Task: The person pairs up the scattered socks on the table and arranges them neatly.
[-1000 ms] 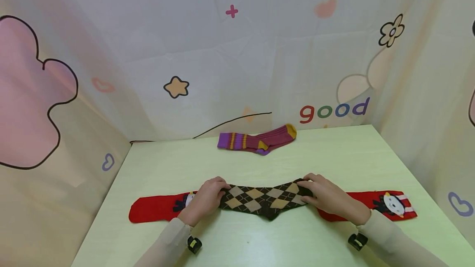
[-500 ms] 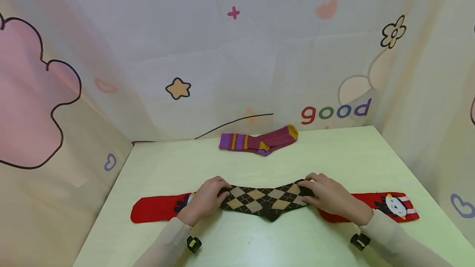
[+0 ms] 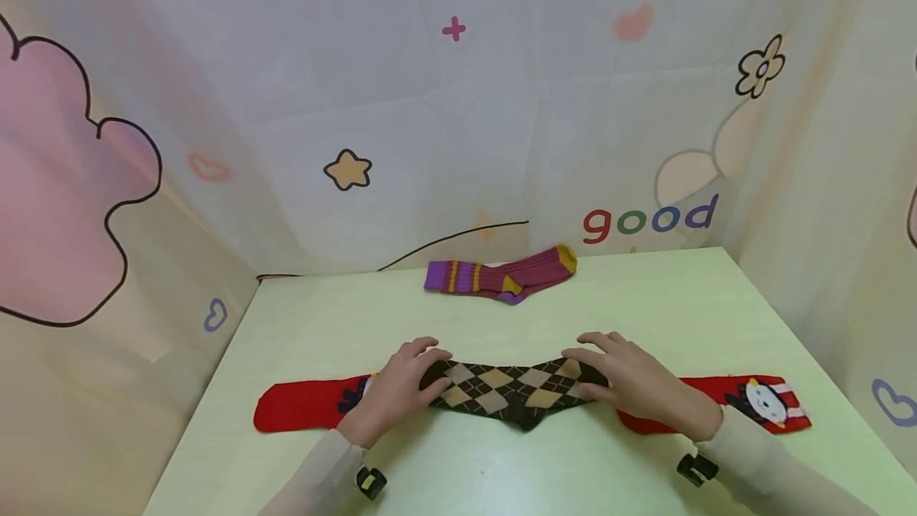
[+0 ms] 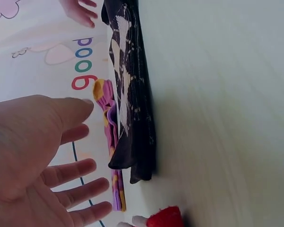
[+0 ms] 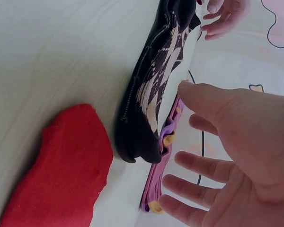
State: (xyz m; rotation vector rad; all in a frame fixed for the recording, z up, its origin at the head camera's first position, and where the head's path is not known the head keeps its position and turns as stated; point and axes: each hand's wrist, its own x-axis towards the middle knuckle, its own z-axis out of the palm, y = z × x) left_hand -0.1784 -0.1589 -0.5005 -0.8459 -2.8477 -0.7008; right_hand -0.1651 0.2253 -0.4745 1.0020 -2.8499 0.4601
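A dark argyle sock (image 3: 512, 388) with tan and beige diamonds lies across the middle of the table, its heel towards the near edge. My left hand (image 3: 394, 388) is just above its left end, fingers spread and relaxed, holding nothing. Over the other end hovers my right hand (image 3: 630, 377), its fingers likewise loose and apart. Both wrist views show a gap between each hand and the argyle sock (image 4: 130, 94). Part of a red sock (image 3: 301, 404) shows left of my left hand, and another red sock (image 3: 766, 402) with a white animal face lies partly behind my right forearm.
A purple and maroon sock (image 3: 501, 273) with yellow bands, heel and toe lies at the back of the table (image 3: 473, 468). Behind the table hangs a printed curtain (image 3: 466, 126), which also closes in both sides.
Both hands held the argyle sock's ends earlier; now their fingers have opened and lifted off it. The sock stays flat in place. The head view has shifted slightly.
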